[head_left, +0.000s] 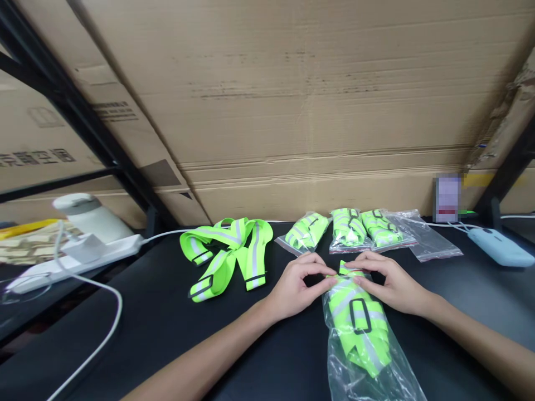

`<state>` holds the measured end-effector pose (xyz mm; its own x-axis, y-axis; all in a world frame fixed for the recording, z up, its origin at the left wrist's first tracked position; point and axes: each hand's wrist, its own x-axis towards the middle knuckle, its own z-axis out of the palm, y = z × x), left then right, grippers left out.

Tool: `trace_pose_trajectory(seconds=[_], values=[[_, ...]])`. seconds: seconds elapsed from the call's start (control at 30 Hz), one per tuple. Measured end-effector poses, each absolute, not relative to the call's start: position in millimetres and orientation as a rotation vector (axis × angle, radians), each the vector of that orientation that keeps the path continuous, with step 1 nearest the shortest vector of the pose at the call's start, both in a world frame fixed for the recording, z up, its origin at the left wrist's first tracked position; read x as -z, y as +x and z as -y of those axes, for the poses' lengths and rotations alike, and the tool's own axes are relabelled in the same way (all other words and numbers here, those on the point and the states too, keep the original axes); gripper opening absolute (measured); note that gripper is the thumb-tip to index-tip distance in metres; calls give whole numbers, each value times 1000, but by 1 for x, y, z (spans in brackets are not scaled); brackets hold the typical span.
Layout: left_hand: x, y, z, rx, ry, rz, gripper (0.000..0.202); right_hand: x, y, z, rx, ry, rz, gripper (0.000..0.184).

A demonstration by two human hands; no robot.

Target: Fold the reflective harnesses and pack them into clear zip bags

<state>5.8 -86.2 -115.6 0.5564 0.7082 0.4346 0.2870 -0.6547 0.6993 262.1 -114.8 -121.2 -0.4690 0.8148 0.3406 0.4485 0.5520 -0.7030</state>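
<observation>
A clear plastic bag (pixel 368 356) holding a folded neon green reflective strap (pixel 355 317) lies on the black table in front of me. My left hand (pixel 298 284) and my right hand (pixel 388 281) both pinch the far end of this bag, fingers closed on the strap's top edge. An unbagged green reflective strap (pixel 228 248) lies spread out to the left. Behind my hands three bagged straps (pixel 349 228) sit in a row.
Large cardboard boxes (pixel 292 111) wall the back of the table. A white power strip (pixel 71 256) with cables lies at left. An empty clear bag (pixel 426 242) and a pale blue device (pixel 499 248) lie at right. Black shelf posts stand at both sides.
</observation>
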Motion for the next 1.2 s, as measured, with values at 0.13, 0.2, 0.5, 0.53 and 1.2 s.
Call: trace_pose_trajectory(seconds=[0.13, 0.2, 0.5, 0.53, 1.2], values=[[113, 8, 90, -952, 2219, -827, 17, 123, 262, 115, -650, -1006, 2140, 34], [112, 9, 93, -943, 2231, -848, 15, 123, 262, 114, -648, -1011, 2150, 38], [115, 12, 103, -1034, 2508, -732, 12, 114, 256, 119, -705, -978, 2153, 34], [116, 13, 103, -1053, 2488, -707, 11, 113, 255, 119, -717, -969, 2141, 34], [120, 16, 103, -1079, 2231, -783, 8, 118, 252, 121, -913, -915, 2023, 24]])
